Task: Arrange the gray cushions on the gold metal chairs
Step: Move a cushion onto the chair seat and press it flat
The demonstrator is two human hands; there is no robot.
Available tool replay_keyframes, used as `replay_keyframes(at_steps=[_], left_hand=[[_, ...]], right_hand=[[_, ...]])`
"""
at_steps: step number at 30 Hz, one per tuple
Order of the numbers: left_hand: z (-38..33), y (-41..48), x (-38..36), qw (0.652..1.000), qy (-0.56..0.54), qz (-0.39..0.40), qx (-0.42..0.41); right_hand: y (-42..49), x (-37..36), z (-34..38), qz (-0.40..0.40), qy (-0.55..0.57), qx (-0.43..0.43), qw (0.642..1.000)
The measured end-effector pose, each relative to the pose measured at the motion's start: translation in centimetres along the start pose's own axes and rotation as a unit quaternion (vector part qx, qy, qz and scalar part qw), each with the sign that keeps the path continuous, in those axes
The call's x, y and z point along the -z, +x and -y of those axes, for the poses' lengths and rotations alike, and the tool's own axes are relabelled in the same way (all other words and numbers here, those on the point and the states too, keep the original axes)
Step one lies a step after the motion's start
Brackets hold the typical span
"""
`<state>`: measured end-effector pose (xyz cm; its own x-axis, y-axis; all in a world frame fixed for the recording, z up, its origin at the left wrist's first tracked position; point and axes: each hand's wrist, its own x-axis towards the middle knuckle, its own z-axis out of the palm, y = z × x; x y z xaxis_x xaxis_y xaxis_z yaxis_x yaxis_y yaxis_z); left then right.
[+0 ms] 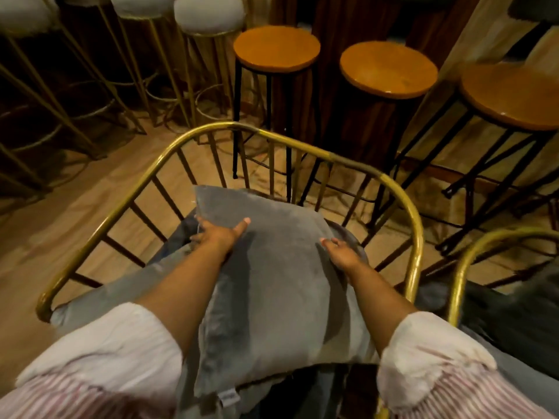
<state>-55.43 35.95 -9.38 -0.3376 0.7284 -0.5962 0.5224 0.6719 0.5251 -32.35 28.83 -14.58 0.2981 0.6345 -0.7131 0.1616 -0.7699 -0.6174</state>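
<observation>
A gray cushion point(281, 285) lies tilted inside a gold metal chair point(402, 189), its far corner leaning toward the curved backrest. My left hand point(219, 234) grips its left edge, thumb on top and fingers wrapped under. My right hand point(341, 252) grips its right edge. Under it the chair's gray seat pad point(121, 291) shows at the left. A second gold chair point(465, 261) with a dark gray cushion point(520, 309) stands at the right.
Three wooden-topped stools on black legs point(276, 48) point(388, 69) point(514, 95) stand just behind the chair. Several gold bar stools with pale padded seats point(208, 13) line the back left. Wooden floor point(60, 231) lies to the left.
</observation>
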Motion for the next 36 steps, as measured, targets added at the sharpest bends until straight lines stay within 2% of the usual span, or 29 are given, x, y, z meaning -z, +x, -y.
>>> replay_keyframes(at_steps=[5,9,13,16,18,24,30,36], left_hand=[[1.6,4.1,-1.1,0.999,0.01,0.001,0.053],[4.0,6.7,-1.1,0.999,-0.018,-0.003,0.037],[4.9,8.1,-1.2,0.999,-0.021,0.006,0.029],[4.8,8.7,-1.1,0.999,-0.02,0.003,0.031],[5.0,8.8,-0.8,0.999,-0.026,0.018,0.023],[6.0,7.3,2.5,0.991,-0.086,0.1,0.009],[5.5,2.7,5.9,0.981,-0.156,0.097,-0.062],[5.1,-3.0,12.2,0.969,-0.162,0.087,-0.163]], right_hand=[[4.4,-0.7,-0.6,0.03,-0.002,-0.026,0.999],[6.9,-0.6,-1.2,0.038,0.042,-0.02,0.998],[8.1,0.7,-2.8,0.038,0.023,-0.034,0.998],[8.2,1.3,-4.2,0.054,0.042,-0.066,0.995],[7.9,1.4,-4.3,0.044,0.057,-0.057,0.996],[4.9,1.7,-2.1,0.032,0.084,0.009,0.996],[-0.8,2.4,-0.5,-0.004,0.132,0.086,0.987],[-8.6,2.0,0.1,-0.047,0.182,0.16,0.969]])
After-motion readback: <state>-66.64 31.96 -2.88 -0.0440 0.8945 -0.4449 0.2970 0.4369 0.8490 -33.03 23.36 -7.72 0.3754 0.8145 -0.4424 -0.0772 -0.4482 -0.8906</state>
